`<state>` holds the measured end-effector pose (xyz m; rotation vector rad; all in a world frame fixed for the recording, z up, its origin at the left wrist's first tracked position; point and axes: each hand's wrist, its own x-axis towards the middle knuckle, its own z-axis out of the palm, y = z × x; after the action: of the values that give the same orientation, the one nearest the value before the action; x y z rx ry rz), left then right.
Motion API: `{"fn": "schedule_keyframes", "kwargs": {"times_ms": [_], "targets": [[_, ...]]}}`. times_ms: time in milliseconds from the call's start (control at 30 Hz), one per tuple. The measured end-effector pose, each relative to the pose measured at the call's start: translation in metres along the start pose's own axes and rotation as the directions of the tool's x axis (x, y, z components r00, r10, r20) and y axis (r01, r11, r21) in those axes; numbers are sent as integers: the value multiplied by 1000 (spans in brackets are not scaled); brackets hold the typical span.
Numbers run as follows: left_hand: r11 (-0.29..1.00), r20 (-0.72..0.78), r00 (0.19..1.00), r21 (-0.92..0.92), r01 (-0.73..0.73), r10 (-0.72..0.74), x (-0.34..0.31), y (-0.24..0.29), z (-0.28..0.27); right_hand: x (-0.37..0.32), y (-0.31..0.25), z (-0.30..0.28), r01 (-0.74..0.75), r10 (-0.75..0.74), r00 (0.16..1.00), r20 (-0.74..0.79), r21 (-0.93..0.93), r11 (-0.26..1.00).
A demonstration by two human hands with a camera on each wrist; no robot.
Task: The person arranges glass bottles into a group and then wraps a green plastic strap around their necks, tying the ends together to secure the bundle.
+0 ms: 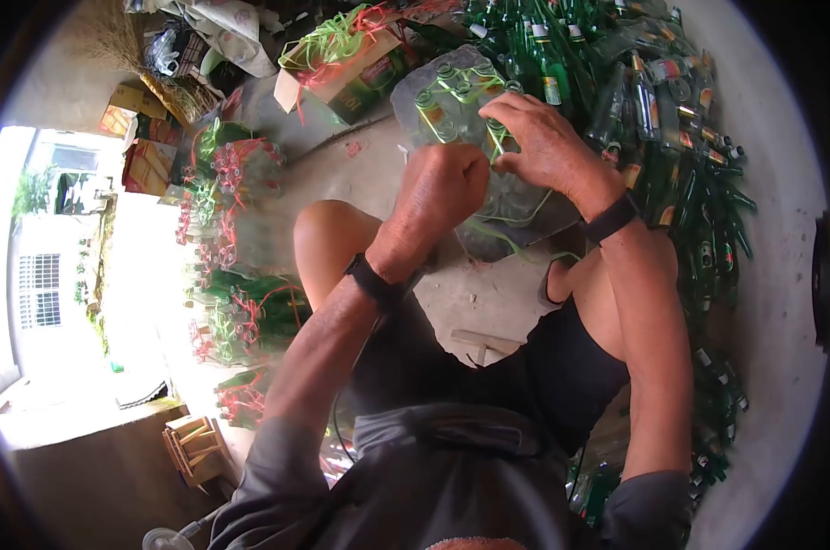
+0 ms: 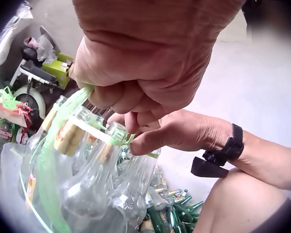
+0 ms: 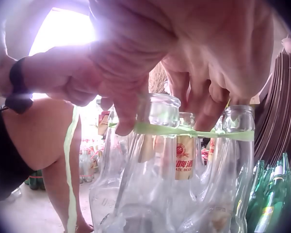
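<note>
A bundle of clear glass bottles [image 1: 451,101] stands upright on the floor in front of my knees. A green plastic strap [image 3: 194,131] runs around the bottle necks [image 2: 72,136]. My left hand [image 1: 461,174] is a closed fist gripping the loose end of the strap [image 2: 82,94] and holding it taut. My right hand [image 1: 520,137] rests on top of the bottle necks, its fingers [image 3: 211,109] pinching the strap against them. In the left wrist view the right hand [image 2: 179,131] pinches the strap just below the left fist [image 2: 136,68].
A big pile of green bottles [image 1: 671,137] lies at the right. A cardboard box [image 1: 341,78] of green and red straps sits behind the bundle. Tied bottle bundles [image 1: 241,275] stand at the left, with a wooden stool [image 1: 195,445] near them.
</note>
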<state>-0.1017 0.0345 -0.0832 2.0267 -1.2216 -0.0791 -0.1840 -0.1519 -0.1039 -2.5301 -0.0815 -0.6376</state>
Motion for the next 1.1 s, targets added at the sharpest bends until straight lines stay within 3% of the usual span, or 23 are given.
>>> {"fn": "schedule_keyframes", "kwargs": {"times_ms": [67,133,200,367,433,533,833,1100], "targets": [[992,6,994,58,-113,113,11,-7,3,-1,-3,-2,-28,28,999,21,12,1000],[987,43,993,113,-118,114,21,-10,-2,-2,-3,-2,-52,51,998,47,23,998],[987,142,990,156,-23,1,31,2,-12,-3,0,0,-28,27,999,16,30,999],[955,236,964,237,-178,121,51,-33,-5,-1,-1,3,35,-34,996,-79,14,999],[991,235,966,100,86,-107,50,-29,-6,-2,-2,2,32,-32,996,-82,5,999],[985,250,953,13,171,-169,48,-24,-12,-1,-2,0,50,-49,996,-79,15,999],[960,242,930,35,277,-277,39,-25,-16,-2,0,0,32,-31,998,-53,12,999],[971,135,963,-24,238,-233,15,-40,-1,-2,3,0,41,-41,999,-29,15,999]]}}
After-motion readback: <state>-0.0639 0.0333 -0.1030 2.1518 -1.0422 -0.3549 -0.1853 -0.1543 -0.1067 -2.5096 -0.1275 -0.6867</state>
